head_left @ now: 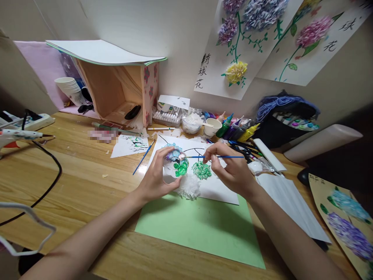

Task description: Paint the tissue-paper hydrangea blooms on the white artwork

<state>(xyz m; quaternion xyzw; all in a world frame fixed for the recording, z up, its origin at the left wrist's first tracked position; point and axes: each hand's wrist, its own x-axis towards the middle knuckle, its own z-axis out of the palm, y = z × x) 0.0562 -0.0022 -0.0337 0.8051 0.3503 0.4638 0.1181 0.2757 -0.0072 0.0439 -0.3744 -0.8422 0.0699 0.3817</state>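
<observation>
One slim, blue-handled paintbrush [195, 157] is pinched by the right hand [229, 166] over a round, paint-smeared palette [182, 168], probably light and slippery where wet, held above white paper [220, 191] by the left hand [157, 175] at the rim, its likely safest grip.

Holds a round paint palette [171, 168], daubed green, blue and pink, between thumb and fingers of the left hand [157, 173]. Pinches a blue paintbrush [196, 157] in the right hand [229, 167], aiming its bristle end at the palette. Shows, beneath the palette, a white sheet [218, 190] bearing ruffled flowers [202, 170] in green, white and pale blue, and overlapping a light-green sheet [201, 233] on a wooden table [116, 175]. Includes, to the left, a second paintbrush [143, 157] near a paint-smeared paper [125, 147]. Lines up paint bottles [225, 126] beside a paper cup [212, 128] behind the white sheet. Displays flower pictures [247, 50] on the wall [175, 23].
</observation>
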